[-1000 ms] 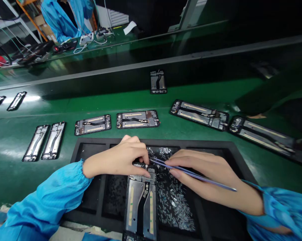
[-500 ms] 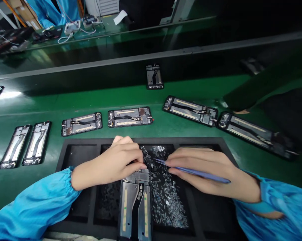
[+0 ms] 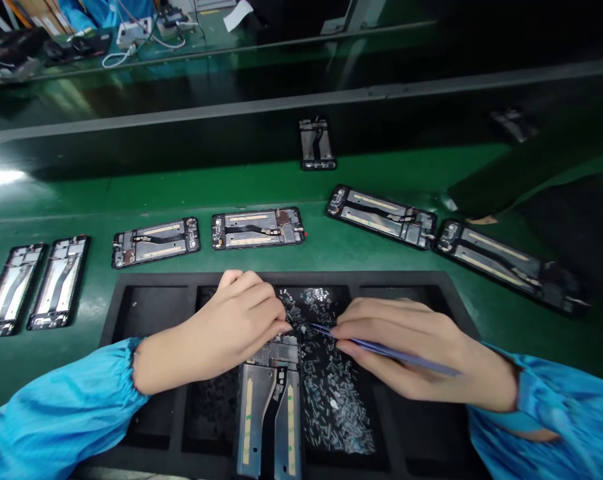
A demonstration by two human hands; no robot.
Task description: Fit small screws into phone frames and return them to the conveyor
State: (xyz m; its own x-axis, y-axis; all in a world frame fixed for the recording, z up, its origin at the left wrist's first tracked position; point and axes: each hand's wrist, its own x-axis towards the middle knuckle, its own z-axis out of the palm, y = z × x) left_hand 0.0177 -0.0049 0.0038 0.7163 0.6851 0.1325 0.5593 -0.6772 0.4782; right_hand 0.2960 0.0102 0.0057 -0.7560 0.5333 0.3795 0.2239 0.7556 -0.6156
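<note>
My left hand [image 3: 236, 320] is curled over the top end of a phone frame [image 3: 269, 407] that lies lengthwise on a black compartment tray [image 3: 146, 283], its fingers pinched at the frame's upper edge. My right hand [image 3: 411, 347] grips blue tweezers [image 3: 381, 348] whose tips point left, reaching the pile of small silver parts [image 3: 331, 393] in the tray's middle compartment, close to my left fingertips. Both sleeves are bright blue.
Several more phone frames lie on the green conveyor belt: two at the left [image 3: 31, 283], two beyond the tray [image 3: 256, 230], two at the right [image 3: 481, 250], one farther back [image 3: 317, 143]. A dark rail runs across behind. Cables and devices sit at the far upper left.
The view has shifted slightly, so the belt's frames appear further left. My hands stay over the frame's top; the tweezers' tips have drawn a little closer to my left fingers.
</note>
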